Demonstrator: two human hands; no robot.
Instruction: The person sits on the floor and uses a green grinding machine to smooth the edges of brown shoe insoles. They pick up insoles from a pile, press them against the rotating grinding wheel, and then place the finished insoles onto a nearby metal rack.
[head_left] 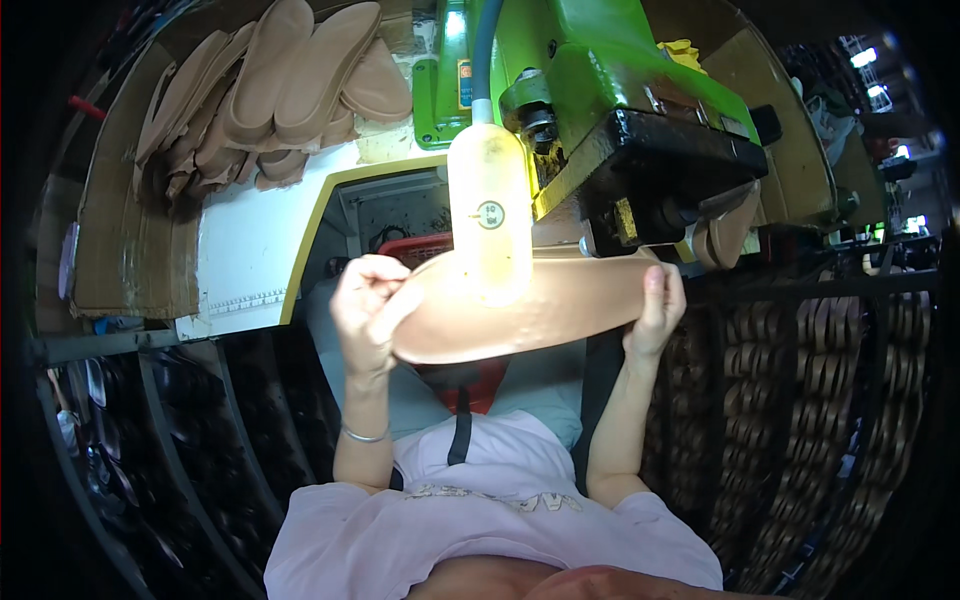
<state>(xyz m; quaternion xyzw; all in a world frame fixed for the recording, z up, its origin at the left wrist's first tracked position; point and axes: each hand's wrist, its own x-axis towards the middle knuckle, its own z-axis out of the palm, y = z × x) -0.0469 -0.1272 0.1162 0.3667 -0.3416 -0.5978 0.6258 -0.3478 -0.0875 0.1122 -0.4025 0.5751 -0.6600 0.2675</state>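
Note:
A long tan shoe sole [570,310] is stretched crosswise between my two hands, above my lap. My left hand [366,308] pinches its left end, thumb against the surface and fingers curled. At the other end, my right hand [656,308] grips the sole's edge with the thumb on the face toward me. A lit, pale yellow lamp [490,185] hangs in front of the sole and hides part of it. Just beyond the sole's right half is the black working head [670,165] of a green machine [620,70]; whether they touch, I cannot tell.
Several tan soles [300,75] are heaped in a cardboard box [130,240] at the far left, beside a white tabletop [245,235] with a yellow rim. More soles [725,230] lie right of the machine. Racks of footwear parts [770,410] flank me. A red basket [405,246] sits behind the lamp.

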